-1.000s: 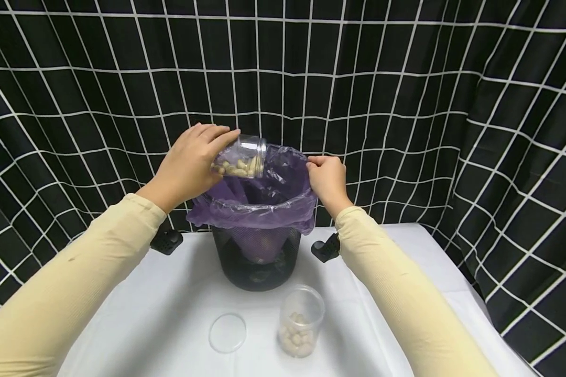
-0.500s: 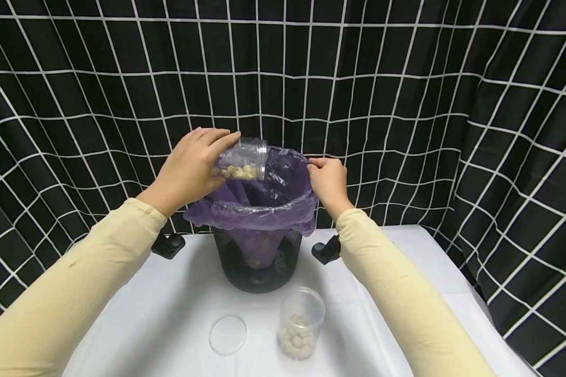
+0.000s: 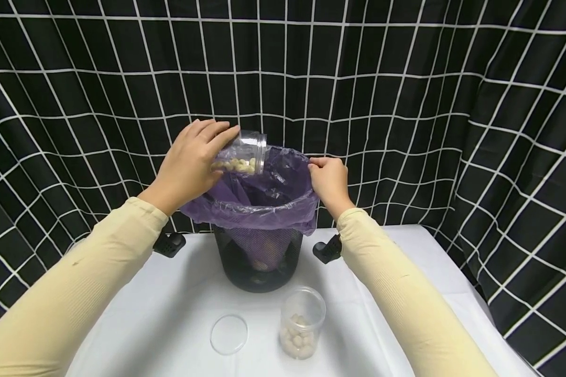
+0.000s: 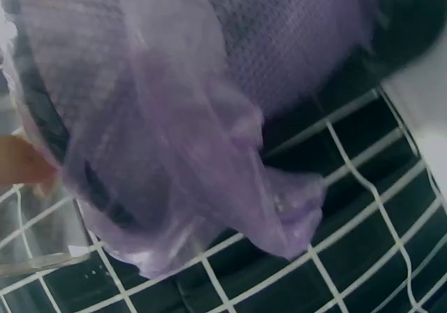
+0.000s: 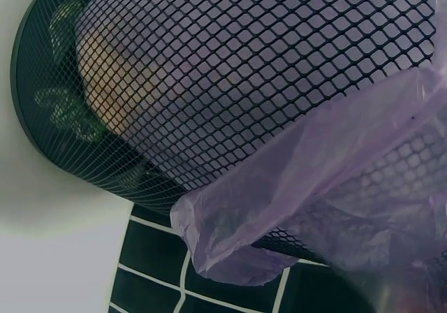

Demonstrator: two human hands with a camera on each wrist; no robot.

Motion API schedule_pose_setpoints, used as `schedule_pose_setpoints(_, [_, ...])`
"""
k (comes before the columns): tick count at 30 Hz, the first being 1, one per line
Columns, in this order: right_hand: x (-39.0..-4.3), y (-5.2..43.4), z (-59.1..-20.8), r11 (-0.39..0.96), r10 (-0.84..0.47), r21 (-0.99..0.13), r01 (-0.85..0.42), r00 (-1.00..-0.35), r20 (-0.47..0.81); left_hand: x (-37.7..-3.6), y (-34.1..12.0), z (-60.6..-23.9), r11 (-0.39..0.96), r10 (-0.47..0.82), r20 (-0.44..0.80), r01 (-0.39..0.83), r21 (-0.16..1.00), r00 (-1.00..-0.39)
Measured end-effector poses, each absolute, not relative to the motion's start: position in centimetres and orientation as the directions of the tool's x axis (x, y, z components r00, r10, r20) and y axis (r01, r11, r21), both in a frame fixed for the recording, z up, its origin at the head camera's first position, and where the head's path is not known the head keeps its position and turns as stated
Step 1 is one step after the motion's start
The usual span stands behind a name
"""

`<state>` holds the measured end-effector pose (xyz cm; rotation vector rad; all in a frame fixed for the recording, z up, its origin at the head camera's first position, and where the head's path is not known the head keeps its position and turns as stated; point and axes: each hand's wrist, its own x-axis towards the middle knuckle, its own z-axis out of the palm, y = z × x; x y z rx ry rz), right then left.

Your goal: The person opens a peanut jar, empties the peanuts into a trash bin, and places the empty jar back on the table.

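In the head view my left hand [image 3: 188, 159] grips a clear plastic jar [image 3: 252, 140] from its base end. The jar lies on its side over the bin, its mouth to the right, with small yellowish nut-like pieces [image 3: 239, 165] along its lower wall. Below it a purple bin bag [image 3: 254, 217] lines a black mesh wastebasket [image 3: 226, 262], its edge folded over the rim. My right hand [image 3: 329, 180] pinches the bag's edge at the right of the rim. The left thumb [image 4: 24, 163] shows in the left wrist view, beside the bag [image 4: 188, 117].
A second clear jar [image 3: 306, 302], open and part filled with pale round pieces, stands on the white cloth [image 3: 377, 314] in front of the wastebasket. Left of it lies a clear round lid [image 3: 212, 337]. A black curtain with white grid lines [image 3: 358, 94] hangs behind and at the sides.
The jar in my left hand has dipped slightly and come back up, and the pieces inside have shifted. My right hand has stayed at the bag's edge.
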<state>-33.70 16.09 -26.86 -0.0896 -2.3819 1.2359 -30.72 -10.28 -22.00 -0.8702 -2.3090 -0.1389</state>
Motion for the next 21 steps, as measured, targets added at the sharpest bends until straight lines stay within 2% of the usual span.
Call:
schedule_pose_setpoints(4, [-33.69, 16.09, -26.81, 0.600, 0.257, -0.787, -0.142, -0.898, 0.358, -30.74, -10.39, -21.96, 0.760, 0.587, 0.596, 0.627, -0.171, -0.548])
schedule_pose_setpoints(11, [-33.61, 16.17, -26.56, 0.600, 0.252, -0.786, -0.148, -0.898, 0.362, -30.61, -10.42, -21.68, 0.773, 0.539, 0.706, 0.603, -0.199, -0.459])
schedule_pose_setpoints(16, [-33.51, 16.15, -26.59, 0.600, 0.255, -0.787, -0.142, -0.899, 0.357, -30.56, -10.43, -21.90, 0.758, 0.579, 0.659, 0.614, -0.220, -0.480])
schedule_pose_setpoints(21, [-33.61, 16.24, -26.71, 0.604, 0.261, -0.784, -0.139, -0.896, 0.360, -30.48, -10.50, -21.55, 0.773, 0.538, 0.697, 0.607, -0.184, -0.474])
